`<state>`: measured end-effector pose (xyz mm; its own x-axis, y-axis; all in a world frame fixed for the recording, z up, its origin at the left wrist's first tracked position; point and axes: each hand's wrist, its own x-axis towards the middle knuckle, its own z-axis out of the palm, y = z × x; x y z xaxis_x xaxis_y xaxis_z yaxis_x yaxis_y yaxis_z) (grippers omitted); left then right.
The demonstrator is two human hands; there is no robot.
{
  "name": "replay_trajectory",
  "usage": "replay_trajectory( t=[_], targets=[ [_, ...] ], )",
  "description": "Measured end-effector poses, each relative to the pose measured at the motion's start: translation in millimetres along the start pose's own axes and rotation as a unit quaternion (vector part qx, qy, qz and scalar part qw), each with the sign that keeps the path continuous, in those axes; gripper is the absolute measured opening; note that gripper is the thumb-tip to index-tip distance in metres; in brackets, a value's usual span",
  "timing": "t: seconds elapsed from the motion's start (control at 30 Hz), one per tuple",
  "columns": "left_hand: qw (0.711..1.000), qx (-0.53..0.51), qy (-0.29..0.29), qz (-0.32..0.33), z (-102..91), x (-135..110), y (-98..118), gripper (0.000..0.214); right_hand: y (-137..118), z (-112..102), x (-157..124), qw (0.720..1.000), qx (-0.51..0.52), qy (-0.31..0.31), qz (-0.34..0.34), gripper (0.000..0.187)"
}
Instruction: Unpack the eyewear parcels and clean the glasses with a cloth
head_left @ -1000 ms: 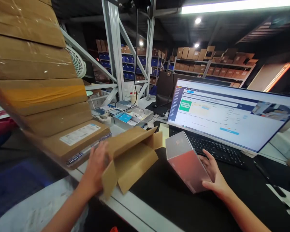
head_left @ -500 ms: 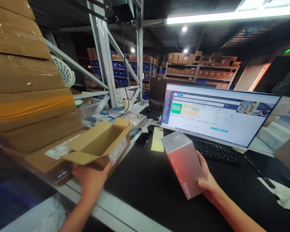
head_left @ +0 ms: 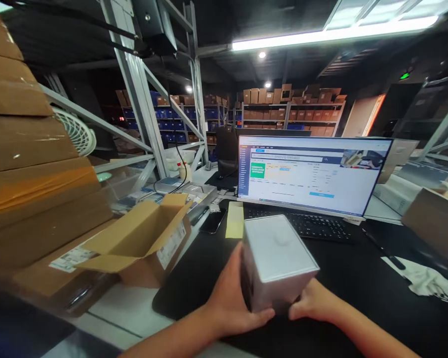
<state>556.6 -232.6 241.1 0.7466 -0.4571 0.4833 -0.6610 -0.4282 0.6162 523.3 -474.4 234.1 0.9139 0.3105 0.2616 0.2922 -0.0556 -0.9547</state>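
Observation:
A grey-white product box (head_left: 278, 258) stands upright on the black desk mat (head_left: 358, 298), close to me. My left hand (head_left: 229, 298) grips its left side and my right hand (head_left: 308, 303) grips its lower right corner, fingers wrapped round it. To the left, an open brown cardboard box (head_left: 142, 241) with raised flaps and a white label rests on the desk edge, free of both hands.
A stack of flat cardboard cartons (head_left: 33, 174) rises at the left. A monitor (head_left: 309, 174) and black keyboard (head_left: 306, 224) stand behind the box. A phone (head_left: 212, 221), a yellow note (head_left: 235, 221) and a grey tray (head_left: 199, 191) lie nearby. A crumpled cloth (head_left: 423, 281) lies right.
My left hand let go of the open cardboard box, which now rests on the desk, and moved right onto the product box. The product box came toward me and stands upright.

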Motion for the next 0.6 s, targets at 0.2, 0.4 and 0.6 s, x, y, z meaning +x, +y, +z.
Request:
replay_trajectory(
  t=[0.2,0.4,0.6],
  targets=[
    [0.984,0.122,-0.038,0.126,-21.4,45.1,9.7,0.106,-36.5,-70.8,-40.7,0.974,-0.115,0.176,-0.083,0.064],
    [0.963,0.132,-0.161,0.169,2.5,56.6,11.8,0.106,-15.6,-64.2,-63.4,0.978,-0.122,0.165,0.043,0.041],
    [0.945,0.161,-0.218,0.181,17.4,64.7,16.1,0.104,19.8,-68.3,-69.2,0.977,0.048,0.104,0.179,0.059]
  ],
)
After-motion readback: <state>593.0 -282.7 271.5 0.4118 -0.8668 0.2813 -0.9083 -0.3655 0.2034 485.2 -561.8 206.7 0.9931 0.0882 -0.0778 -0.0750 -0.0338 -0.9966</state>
